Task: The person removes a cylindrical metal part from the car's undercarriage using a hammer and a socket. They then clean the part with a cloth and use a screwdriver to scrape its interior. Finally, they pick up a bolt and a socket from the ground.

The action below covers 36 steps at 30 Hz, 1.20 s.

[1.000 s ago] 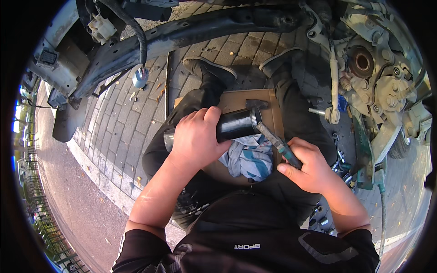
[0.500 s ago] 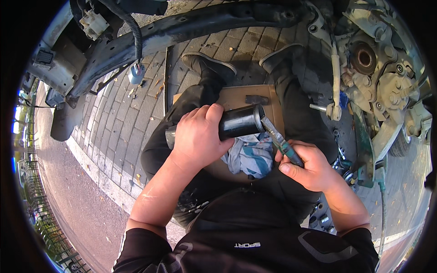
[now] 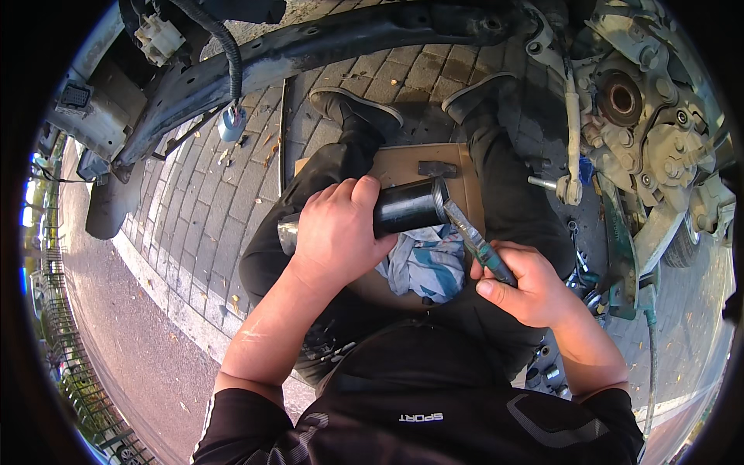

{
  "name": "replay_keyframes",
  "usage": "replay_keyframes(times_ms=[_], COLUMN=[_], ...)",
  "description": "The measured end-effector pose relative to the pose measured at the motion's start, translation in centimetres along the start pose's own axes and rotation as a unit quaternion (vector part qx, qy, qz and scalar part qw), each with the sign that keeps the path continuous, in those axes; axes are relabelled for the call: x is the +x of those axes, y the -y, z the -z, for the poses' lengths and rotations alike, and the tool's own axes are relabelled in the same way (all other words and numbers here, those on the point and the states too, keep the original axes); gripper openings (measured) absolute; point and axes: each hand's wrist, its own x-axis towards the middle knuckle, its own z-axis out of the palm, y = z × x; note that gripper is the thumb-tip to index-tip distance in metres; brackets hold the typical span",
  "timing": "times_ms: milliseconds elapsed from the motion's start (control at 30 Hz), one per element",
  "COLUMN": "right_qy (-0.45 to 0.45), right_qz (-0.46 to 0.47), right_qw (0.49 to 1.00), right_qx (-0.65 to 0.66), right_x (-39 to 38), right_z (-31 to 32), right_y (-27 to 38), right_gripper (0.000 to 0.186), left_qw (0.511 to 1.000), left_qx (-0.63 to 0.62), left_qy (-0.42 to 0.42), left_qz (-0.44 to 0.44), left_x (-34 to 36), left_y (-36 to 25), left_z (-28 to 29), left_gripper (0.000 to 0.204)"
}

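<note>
My left hand [image 3: 339, 225] is wrapped round a black metal tube [image 3: 411, 209] with a threaded rim at its right end. The tube lies almost level above my lap, and a metal end piece [image 3: 287, 233] sticks out left of my hand. In my right hand [image 3: 523, 283] is a hand tool [image 3: 482, 248] with a green and black handle and a worn grey metal head. Its tip is at the threaded rim; whether it touches, I cannot tell. Beneath the tube, a grey and teal cloth [image 3: 426, 271] lies crumpled between my legs.
A dark metal block [image 3: 437, 168] rests on cardboard [image 3: 395, 163] between my legs. A dark crossbar [image 3: 349, 43] spans the far side. To the right are a dirty wheel hub assembly [image 3: 651, 132], a link rod [image 3: 572, 139] and several sockets [image 3: 550, 376]. A connector [image 3: 231, 124] hangs at left.
The tube has turned slightly in my left hand, so its left end piece shows more brightly. The tool in my right hand has barely shifted.
</note>
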Motion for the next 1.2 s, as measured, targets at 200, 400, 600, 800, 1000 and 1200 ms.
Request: replay_keyframes(times_ms=[200, 400, 600, 800, 1000, 1200], right_qy=[0.014, 0.059, 0.101, 0.156, 0.187, 0.171], right_qz=[-0.03, -0.07, -0.091, -0.147, -0.152, -0.153], right_qw=[0.999, 0.995, 0.977, 0.911, 0.829, 0.871], right_qx=[-0.039, 0.042, 0.163, 0.352, 0.505, 0.433], right_x=[-0.3, -0.6, -1.2, -1.7, -2.0, -1.8], right_z=[0.4, 0.4, -0.4, -0.9, -2.0, -2.3], right_y=[0.1, 0.2, -0.2, -0.5, -0.5, 0.0], right_gripper=[0.032, 0.034, 0.033, 0.034, 0.039, 0.03], left_qw=[1.0, 0.999, 0.992, 0.983, 0.964, 0.968], left_qx=[0.009, -0.035, -0.106, -0.137, -0.196, -0.175], left_qy=[0.013, 0.007, 0.011, 0.019, 0.043, 0.048], left_qz=[0.005, -0.024, -0.069, -0.122, -0.176, -0.173], left_x=[-0.1, -0.1, 0.1, 0.6, 1.2, 1.2], left_y=[-0.1, 0.2, 1.4, 2.2, 2.7, 3.2], left_z=[0.3, 0.1, -0.7, -0.5, -0.2, 0.5], left_gripper=[0.068, 0.067, 0.064, 0.065, 0.066, 0.068])
